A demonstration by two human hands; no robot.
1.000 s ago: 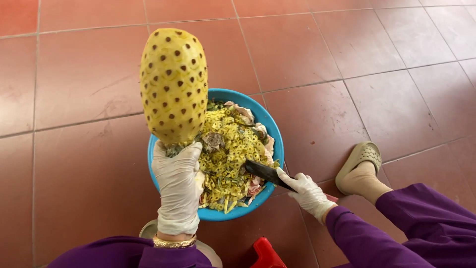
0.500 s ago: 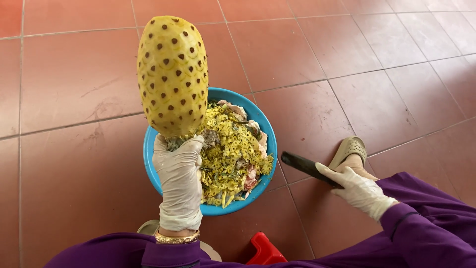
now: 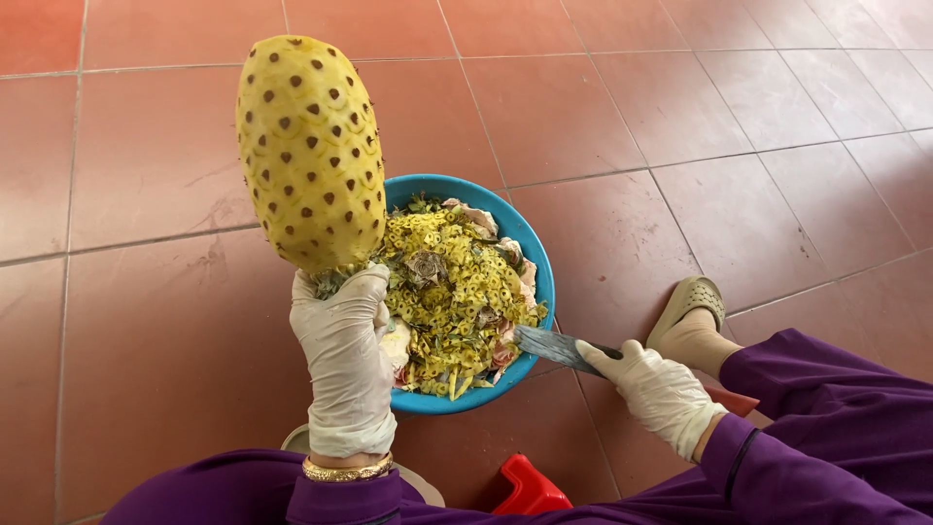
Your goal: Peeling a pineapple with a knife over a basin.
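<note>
My left hand [image 3: 342,340], in a white glove, grips the stem end of a peeled yellow pineapple [image 3: 309,151] with brown eyes and holds it upright over the left rim of a blue bowl [image 3: 537,255]. The bowl holds a heap of yellow-green pineapple peelings [image 3: 452,292]. My right hand [image 3: 661,394], also gloved, is shut on the handle of a knife [image 3: 552,347]. Its blade points left and touches the bowl's right rim, low near the floor.
Red floor tiles [image 3: 632,117] lie all around. My foot in a beige sandal [image 3: 692,303] rests right of the bowl. A red plastic object [image 3: 530,488] and a pale round rim [image 3: 296,442] sit below the bowl, between my purple sleeves.
The knife hand pulled out of the bowl to the right, then came back toward the bowl's right rim. The pineapple stays upright in my left hand.
</note>
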